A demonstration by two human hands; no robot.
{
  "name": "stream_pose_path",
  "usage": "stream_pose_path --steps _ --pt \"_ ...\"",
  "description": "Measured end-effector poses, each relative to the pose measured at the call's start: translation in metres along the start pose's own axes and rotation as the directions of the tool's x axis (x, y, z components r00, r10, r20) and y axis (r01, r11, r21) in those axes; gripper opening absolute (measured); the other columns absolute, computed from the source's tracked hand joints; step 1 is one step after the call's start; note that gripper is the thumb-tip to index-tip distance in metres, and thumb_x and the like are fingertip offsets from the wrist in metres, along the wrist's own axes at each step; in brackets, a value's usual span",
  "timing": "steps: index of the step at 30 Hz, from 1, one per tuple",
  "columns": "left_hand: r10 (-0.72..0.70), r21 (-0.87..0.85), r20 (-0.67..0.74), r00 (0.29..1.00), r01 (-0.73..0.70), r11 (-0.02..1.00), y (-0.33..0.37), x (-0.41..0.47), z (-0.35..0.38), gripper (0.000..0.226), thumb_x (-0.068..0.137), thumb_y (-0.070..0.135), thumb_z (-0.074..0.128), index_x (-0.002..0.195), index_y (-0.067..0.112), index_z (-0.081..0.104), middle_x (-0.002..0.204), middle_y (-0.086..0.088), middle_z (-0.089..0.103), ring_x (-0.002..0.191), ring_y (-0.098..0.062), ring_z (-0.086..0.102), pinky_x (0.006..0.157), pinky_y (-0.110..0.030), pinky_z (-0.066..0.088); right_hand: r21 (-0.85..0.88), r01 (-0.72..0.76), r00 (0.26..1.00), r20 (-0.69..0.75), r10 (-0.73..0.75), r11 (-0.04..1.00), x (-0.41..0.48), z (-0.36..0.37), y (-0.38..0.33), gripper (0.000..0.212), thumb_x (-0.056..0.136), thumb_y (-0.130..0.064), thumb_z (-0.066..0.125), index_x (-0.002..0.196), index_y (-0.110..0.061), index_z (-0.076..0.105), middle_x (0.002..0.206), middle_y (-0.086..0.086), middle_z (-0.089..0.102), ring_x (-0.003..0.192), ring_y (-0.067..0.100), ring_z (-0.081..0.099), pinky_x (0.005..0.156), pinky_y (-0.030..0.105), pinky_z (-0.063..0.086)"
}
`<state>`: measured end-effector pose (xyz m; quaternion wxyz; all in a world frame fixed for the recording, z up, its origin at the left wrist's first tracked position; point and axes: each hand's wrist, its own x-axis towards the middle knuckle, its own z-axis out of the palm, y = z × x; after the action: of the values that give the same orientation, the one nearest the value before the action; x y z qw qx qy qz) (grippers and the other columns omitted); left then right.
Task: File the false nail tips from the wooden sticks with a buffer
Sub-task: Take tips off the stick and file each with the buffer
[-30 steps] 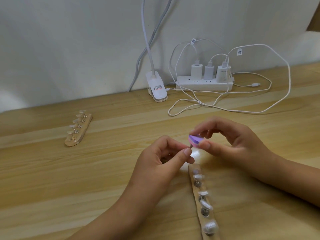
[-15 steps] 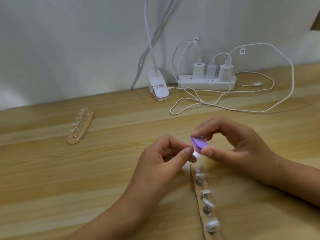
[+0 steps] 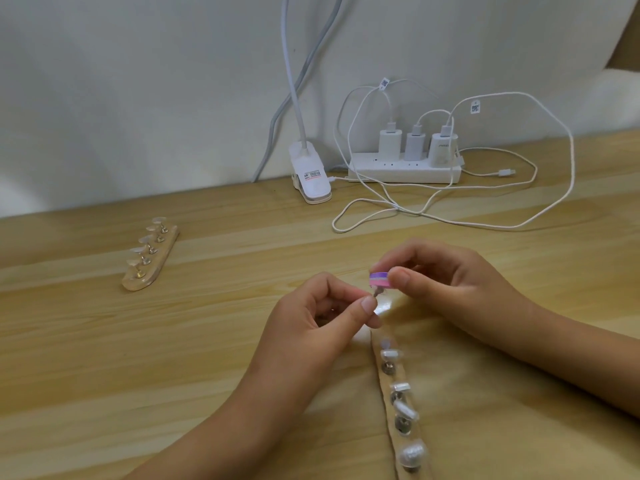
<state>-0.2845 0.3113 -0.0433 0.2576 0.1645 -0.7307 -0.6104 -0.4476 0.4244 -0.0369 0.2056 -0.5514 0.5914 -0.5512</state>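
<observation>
A pale wooden worktop (image 3: pixel 207 358) runs along a white wall, with a power strip (image 3: pixel 405 173) at the back. Above the near wooden stick (image 3: pixel 384 381), the left hand (image 3: pixel 311 327) pinches one false nail tip (image 3: pixel 376 292) by its small stem. The right hand (image 3: pixel 450 289) pinches the pink-and-purple buffer (image 3: pixel 379 279), which rests against that tip. The tip looks light, thin and springy, likely to flick away, so it is best gripped low on the stem. A second stick (image 3: pixel 138 284) lies well apart to the left.

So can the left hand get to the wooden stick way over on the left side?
Probably yes. Only bare table lies between the left hand and that wooden stick. But it pinches a small pin under the buffer, so it would likely have to let go first.
</observation>
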Motion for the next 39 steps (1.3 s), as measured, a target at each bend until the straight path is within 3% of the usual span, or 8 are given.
stream_pose_path --steps 9,21,25,34,39 --pt "-0.006 0.04 0.015 1.0 0.005 0.999 -0.0002 -0.0001 0.0002 0.006 0.085 0.026 0.07 0.08 0.028 0.067 0.076 0.004 0.075 0.073 -0.006 0.067 0.068 -0.012 0.046 0.051 -0.024 1.0 0.001 0.024 0.998 0.0014 0.0005 0.0003 0.024 0.087 -0.04 0.064 0.091 -0.017 0.071 0.089 -0.006 0.073 0.086 0.003 0.067 0.077 0.012 0.047" --pt "0.004 0.033 0.016 1.0 -0.004 0.999 0.0002 -0.0004 0.0006 0.011 0.08 0.032 0.07 0.08 0.022 0.068 0.075 0.003 0.075 0.074 -0.006 0.069 0.07 -0.013 0.048 -0.009 0.017 1.0 -0.007 -0.017 1.0 0.0008 0.0019 0.0007 0.022 0.085 -0.044 0.063 0.094 -0.026 0.07 0.093 -0.011 0.072 0.088 0.005 0.066 0.081 0.014 0.047" --pt "0.007 0.047 0.023 1.0 -0.008 0.999 -0.0002 -0.0004 0.0005 0.005 0.081 0.032 0.069 0.08 0.027 0.068 0.075 0.003 0.075 0.074 -0.008 0.067 0.07 -0.015 0.048 -0.01 0.01 1.0 -0.009 -0.01 1.0 0.0013 0.0017 0.0023 0.019 0.085 -0.042 0.062 0.095 -0.027 0.07 0.093 -0.01 0.073 0.086 0.003 0.066 0.08 0.013 0.047" --pt "0.022 0.039 0.026 0.999 -0.023 0.999 0.0004 0.0 0.0002 0.006 0.08 0.035 0.07 0.08 0.029 0.067 0.075 0.003 0.075 0.073 -0.006 0.068 0.068 -0.012 0.047 -0.004 -0.028 1.0 0.001 0.028 1.0 0.0021 0.0018 0.002 0.026 0.085 -0.045 0.06 0.091 -0.022 0.07 0.09 -0.006 0.073 0.087 0.006 0.068 0.08 0.017 0.049" --pt "0.027 0.017 0.017 0.999 -0.028 0.999 0.0011 0.0005 0.0008 0.014 0.075 0.04 0.067 0.08 0.027 0.066 0.075 0.002 0.075 0.075 -0.013 0.068 0.07 -0.017 0.047 0.031 -0.032 0.999 0.01 0.032 0.999 0.0024 0.0021 0.0028 0.024 0.088 -0.041 0.058 0.088 -0.02 0.07 0.087 -0.009 0.073 0.083 0.0 0.066 0.076 0.01 0.046"
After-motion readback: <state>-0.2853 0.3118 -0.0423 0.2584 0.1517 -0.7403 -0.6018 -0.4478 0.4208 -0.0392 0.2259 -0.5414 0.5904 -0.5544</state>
